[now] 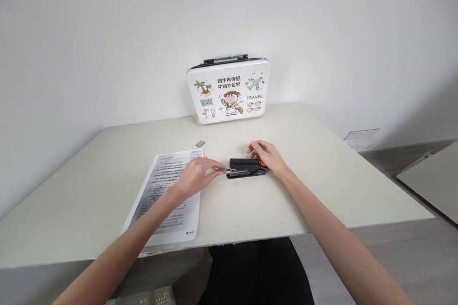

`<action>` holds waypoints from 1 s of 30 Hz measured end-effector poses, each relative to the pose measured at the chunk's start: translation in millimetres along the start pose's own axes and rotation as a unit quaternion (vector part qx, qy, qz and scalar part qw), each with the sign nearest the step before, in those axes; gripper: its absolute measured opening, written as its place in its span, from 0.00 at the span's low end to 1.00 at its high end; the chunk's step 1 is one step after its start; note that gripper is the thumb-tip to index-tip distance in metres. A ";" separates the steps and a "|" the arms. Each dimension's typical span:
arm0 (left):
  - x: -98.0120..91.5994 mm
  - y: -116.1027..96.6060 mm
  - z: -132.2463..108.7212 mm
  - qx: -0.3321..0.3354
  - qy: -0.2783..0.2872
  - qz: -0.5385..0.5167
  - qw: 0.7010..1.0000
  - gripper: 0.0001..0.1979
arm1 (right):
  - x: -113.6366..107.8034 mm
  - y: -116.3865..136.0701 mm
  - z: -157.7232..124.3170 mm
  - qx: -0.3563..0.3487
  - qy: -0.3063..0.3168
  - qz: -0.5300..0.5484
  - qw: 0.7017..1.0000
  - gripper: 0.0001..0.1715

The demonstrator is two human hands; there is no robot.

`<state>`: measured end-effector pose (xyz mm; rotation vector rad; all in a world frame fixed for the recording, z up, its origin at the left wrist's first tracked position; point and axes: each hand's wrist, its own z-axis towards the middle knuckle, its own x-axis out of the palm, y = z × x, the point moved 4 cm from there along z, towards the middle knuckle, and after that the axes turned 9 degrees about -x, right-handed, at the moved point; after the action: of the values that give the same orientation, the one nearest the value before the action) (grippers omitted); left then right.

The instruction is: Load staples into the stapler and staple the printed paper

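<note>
A black stapler (246,164) with an orange part at its rear lies on the table, its front pointing left. A metal staple tray (229,171) juts from the stapler's front end, and the thumb and fingers of my left hand (198,175) are pinched on its tip. My right hand (265,154) is curled round the rear of the stapler, by the orange part; some of its fingers rest behind it. Under my left wrist lies a printed sheet of paper (193,214). A small grey block, perhaps a strip of staples (200,143), sits beyond the sheet.
A white case (229,90) with cartoon prints and a black handle leans against the wall at the back of the table (118,152). The table's front edge runs just ahead of my lap. To the right, a pale panel (432,176) stands near the floor.
</note>
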<state>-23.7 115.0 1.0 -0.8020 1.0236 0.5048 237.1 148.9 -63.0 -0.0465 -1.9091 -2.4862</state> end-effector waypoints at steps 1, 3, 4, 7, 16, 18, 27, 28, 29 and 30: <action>-0.2 -0.3 0.0 0.002 0.001 0.004 1.000 0.13 | 0.1 0.9 -0.1 0.001 0.000 -0.001 1.000 0.28; -0.2 -0.7 -0.2 0.007 0.002 0.014 1.000 0.13 | 0.4 2.6 -0.4 0.003 -0.001 -0.003 1.000 0.28; 0.1 -0.7 -0.4 0.006 0.001 0.020 1.000 0.13 | 0.5 3.2 -0.5 0.004 -0.001 -0.003 1.000 0.28; 1.8 0.2 -1.1 -0.007 -0.002 0.044 0.999 0.13 | 0.7 3.6 -0.8 0.006 0.000 -0.004 1.000 0.27; 1.5 -1.9 -2.0 -0.001 -0.014 0.095 0.995 0.13 | 0.9 3.6 -1.4 0.009 0.002 -0.002 1.000 0.27; 1.5 -2.5 -2.3 0.009 -0.016 0.103 0.994 0.13 | 1.0 3.4 -1.1 0.011 0.002 0.001 1.000 0.27; 3.6 -2.8 0.1 -0.021 0.000 0.127 0.992 0.13 | 0.7 0.7 -0.1 0.011 0.003 0.009 1.000 0.24; 3.4 -3.6 0.3 -0.029 0.003 0.124 0.992 0.12 | 0.7 0.3 0.1 0.011 0.004 0.010 1.000 0.24; 3.2 -4.5 0.4 -0.034 0.006 0.119 0.992 0.12 | 0.8 0.0 0.2 0.010 0.005 0.012 1.000 0.24; 3.1 -5.5 0.2 -0.039 0.008 0.115 0.993 0.12 | 0.9 -0.1 0.4 0.010 0.006 0.013 1.000 0.24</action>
<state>-18.3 111.8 0.2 -0.7618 1.1235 0.7387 236.3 149.3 -63.0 -0.0570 -1.9153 -2.4453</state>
